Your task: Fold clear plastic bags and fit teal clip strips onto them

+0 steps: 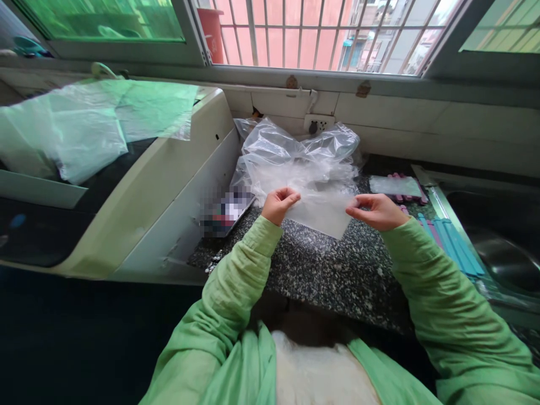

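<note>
Both hands hold one small clear plastic bag just above the speckled bench, near its middle and in front of the window. The left hand has its grip pinched shut on the bag's upper left edge, and the right hand pinches the upper right edge between thumb and fingers, so the bag hangs flat and stretched between them. Just behind it lies a loose heap of clear plastic bags, puffed up against the wall under a socket. To the left stands a pale machine with thin green-tinted plastic sheets draped over its top. To the right lie a flat packet on some pink strips and a row of blue strips, beside the rim of a metal sink. The step in hand looks like parting or opening a single bag taken from the heap. The next move seems to call for rubbing the two thin layers apart at the mouth, with a light touch so the film does not tear or cling.
</note>
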The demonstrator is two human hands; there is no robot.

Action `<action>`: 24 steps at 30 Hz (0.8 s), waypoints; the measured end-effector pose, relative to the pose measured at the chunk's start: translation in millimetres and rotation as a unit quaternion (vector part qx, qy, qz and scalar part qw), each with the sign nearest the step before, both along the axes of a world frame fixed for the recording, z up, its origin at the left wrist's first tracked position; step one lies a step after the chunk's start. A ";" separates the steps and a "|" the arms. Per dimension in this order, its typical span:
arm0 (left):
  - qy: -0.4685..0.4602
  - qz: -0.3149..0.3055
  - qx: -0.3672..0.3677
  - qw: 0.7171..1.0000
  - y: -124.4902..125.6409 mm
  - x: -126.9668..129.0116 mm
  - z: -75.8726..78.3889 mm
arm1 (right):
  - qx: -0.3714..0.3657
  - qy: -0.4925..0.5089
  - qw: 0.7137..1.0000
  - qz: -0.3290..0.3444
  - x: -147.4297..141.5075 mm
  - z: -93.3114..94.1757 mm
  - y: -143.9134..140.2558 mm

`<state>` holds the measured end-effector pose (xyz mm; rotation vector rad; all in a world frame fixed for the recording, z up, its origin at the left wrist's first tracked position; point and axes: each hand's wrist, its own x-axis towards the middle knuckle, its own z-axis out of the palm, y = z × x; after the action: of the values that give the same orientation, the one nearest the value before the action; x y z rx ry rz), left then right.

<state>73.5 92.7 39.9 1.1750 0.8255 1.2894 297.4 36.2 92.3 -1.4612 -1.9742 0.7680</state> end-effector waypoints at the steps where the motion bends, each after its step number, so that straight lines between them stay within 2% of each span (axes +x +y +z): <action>1: -0.002 0.001 0.000 1.000 -0.2 0.0 0.2 | 0.002 0.001 1.000 -0.004 0.2 -0.5 0.2; 18: 0.013 0.006 -0.003 1.000 -1.8 0.1 2.5 | -0.010 0.010 1.000 -0.011 2.1 -2.7 3.1; 24: 0.014 -0.026 -0.026 0.999 -2.4 3.3 2.7 | 0.036 0.071 0.995 -0.056 5.1 -2.3 1.9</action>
<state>76.8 90.3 42.6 1.1680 0.8401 1.2042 302.5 38.1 90.0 -1.4227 -1.7794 0.7237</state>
